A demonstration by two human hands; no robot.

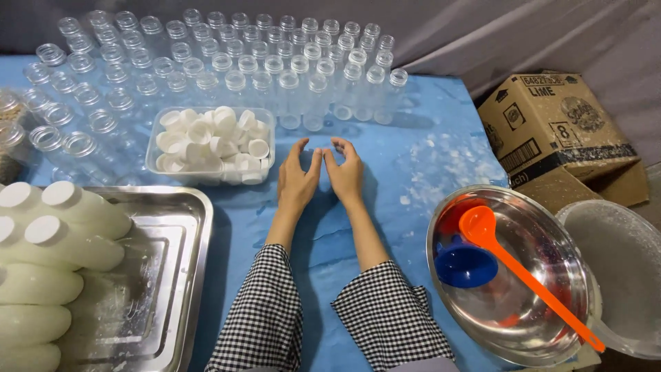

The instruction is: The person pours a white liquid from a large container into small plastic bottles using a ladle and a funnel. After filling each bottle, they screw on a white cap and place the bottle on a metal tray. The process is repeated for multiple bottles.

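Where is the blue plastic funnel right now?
In the head view, the blue plastic funnel sits inside the round steel bowl on the person's right, beneath the orange plastic ladle, beside the cardboard box.

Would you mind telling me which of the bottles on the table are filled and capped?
The white bottles lying on their sides in the metal tray at left; the upright clear bottles at the back are empty and uncapped.

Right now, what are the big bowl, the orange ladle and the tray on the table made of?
The big bowl looks like polished steel: it mirrors the orange ladle. The ladle seems plastic, with bright, even colour and a soft sheen. The tray looks like duller, scuffed steel with grey reflections. Both hands, left hand and right hand, rest empty.
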